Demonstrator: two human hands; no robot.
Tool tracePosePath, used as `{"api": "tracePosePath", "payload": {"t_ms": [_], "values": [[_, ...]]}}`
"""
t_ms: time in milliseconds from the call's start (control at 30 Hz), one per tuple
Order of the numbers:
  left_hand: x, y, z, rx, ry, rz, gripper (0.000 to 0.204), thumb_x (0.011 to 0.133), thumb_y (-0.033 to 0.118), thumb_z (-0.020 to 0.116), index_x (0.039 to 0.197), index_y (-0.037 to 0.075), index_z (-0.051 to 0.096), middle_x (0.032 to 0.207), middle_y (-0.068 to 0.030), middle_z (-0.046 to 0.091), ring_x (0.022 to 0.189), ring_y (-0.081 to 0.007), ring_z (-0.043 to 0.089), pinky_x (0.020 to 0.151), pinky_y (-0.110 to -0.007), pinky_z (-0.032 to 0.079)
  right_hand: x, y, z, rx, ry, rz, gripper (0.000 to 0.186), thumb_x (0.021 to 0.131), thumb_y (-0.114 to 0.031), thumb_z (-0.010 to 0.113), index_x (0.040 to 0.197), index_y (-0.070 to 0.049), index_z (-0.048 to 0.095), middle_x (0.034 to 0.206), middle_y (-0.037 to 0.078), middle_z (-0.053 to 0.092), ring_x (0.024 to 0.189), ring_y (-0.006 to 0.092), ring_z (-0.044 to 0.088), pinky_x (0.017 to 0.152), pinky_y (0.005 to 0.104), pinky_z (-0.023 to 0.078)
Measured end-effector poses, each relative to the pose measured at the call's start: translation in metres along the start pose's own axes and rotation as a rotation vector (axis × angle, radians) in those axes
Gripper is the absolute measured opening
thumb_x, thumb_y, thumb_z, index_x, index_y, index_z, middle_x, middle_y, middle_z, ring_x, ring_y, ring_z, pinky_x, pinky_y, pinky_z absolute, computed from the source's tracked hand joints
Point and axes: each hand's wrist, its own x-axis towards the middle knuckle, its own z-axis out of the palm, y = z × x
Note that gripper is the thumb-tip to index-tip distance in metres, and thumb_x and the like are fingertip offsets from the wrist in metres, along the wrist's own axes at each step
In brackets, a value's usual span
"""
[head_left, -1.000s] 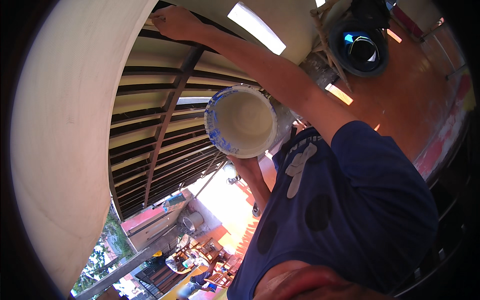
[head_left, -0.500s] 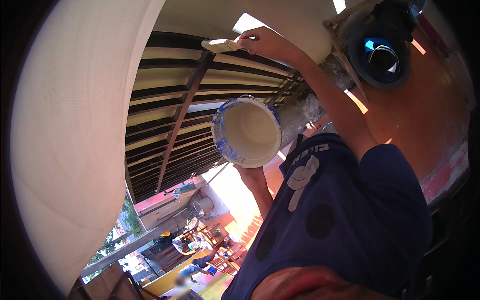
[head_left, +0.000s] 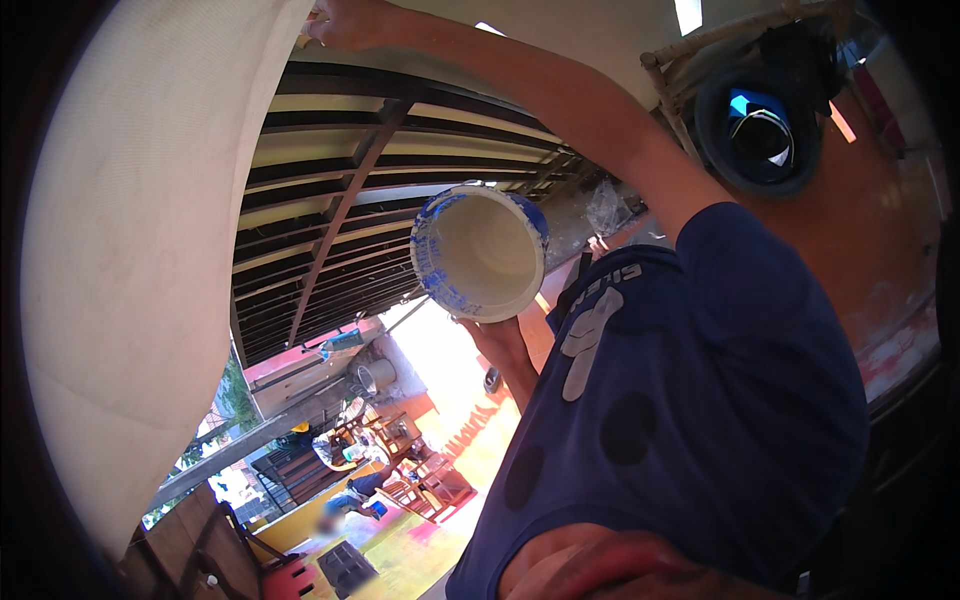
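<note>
My left hand point(head_left: 497, 346) grips the underside of a pale paint bucket point(head_left: 425, 250), which is tilted with its mouth toward me. Blue paint is smeared around its rim, and a cream coating covers the inside. At the upper left, my right arm stretches across to the edge of a large cream textured surface point(head_left: 150, 250). There my right hand point(head_left: 345, 22) is closed on a paintbrush point(head_left: 304, 40), of which only a sliver shows. The surface's edge and my fingers hide the bristles.
Dark roof slats point(head_left: 330, 200) stretch behind the bucket. A black round tub point(head_left: 712, 125) with a shiny inside stands beside a wooden frame point(head_left: 655, 75) at upper right. Far below, a person point(head_left: 350, 495) bends near wooden chairs point(head_left: 425, 490) and a small blue container point(head_left: 377, 509).
My right hand has swung left with the paintbrush, from above the slats to the cream surface's edge. The bucket in my left hand has shifted slightly left and up.
</note>
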Motion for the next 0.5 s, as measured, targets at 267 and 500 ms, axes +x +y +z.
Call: {"api": "tracePosePath", "payload": {"t_ms": [267,500], "values": [[-0.021,0.028,0.051,0.463,0.002,0.127,0.070,0.104,0.050,0.048,0.156,0.008,0.027,0.160,-0.0155,0.031,0.146,-0.0334,0.034,0.119,-0.049,0.033,-0.102,0.128,-0.029,-0.027,-0.058,0.375,0.040,0.096,-0.042,0.059,0.116,-0.010,0.070,0.106,0.012,0.073,0.102,0.0286,0.068,0.091,0.0399,0.052],[-0.004,-0.019,0.018,0.109,-0.026,0.097,0.071,0.105,0.052,0.045,0.158,0.011,0.024,0.163,-0.0136,0.027,0.149,-0.0317,0.031,0.120,-0.049,0.035,-0.183,0.169,-0.036,-0.352,0.060,0.433,0.037,0.097,-0.037,0.055,0.109,-0.005,0.070,0.108,0.018,0.072,0.101,0.0364,0.069,0.090,0.0446,0.054]]}}
